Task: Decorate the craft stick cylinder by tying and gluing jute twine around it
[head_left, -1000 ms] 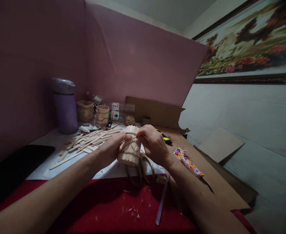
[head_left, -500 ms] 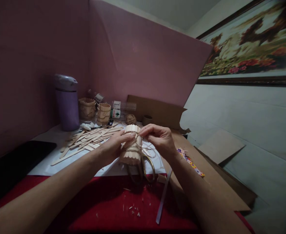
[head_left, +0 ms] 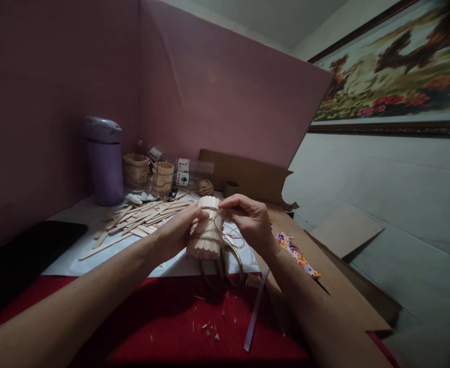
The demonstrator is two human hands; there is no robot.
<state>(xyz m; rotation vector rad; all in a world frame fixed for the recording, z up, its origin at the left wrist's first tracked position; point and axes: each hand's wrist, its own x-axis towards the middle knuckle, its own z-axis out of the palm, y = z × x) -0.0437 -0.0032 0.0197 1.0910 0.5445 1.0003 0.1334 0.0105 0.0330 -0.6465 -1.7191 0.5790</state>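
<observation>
A small cup of pale craft sticks (head_left: 205, 244), wrapped with twine near both ends, is tilted in front of me. My left hand (head_left: 174, 231) is closed round its left side, with a twine knot (head_left: 195, 224) showing beside the thumb. At the cup's upper right edge, my right hand (head_left: 248, 217) pinches the thin twine (head_left: 219, 227), whose loose end curls down over the white paper. Below the cup lie scissors with gold-coloured handles (head_left: 235, 263), their blades hidden.
Loose craft sticks (head_left: 140, 220) are heaped on white paper (head_left: 67, 255). Behind stand a purple bottle (head_left: 104, 171), two finished-looking stick cups (head_left: 162, 180) and a twine ball (head_left: 205, 187). A glue stick (head_left: 256, 309) and wood scraps lie on red cloth (head_left: 152, 317); cardboard (head_left: 340, 294) is at right.
The cup has turned slightly in my left hand, bringing the twine knot into view at its left. My left thumb has drawn back leftward. The right hand stays at the cup's edge.
</observation>
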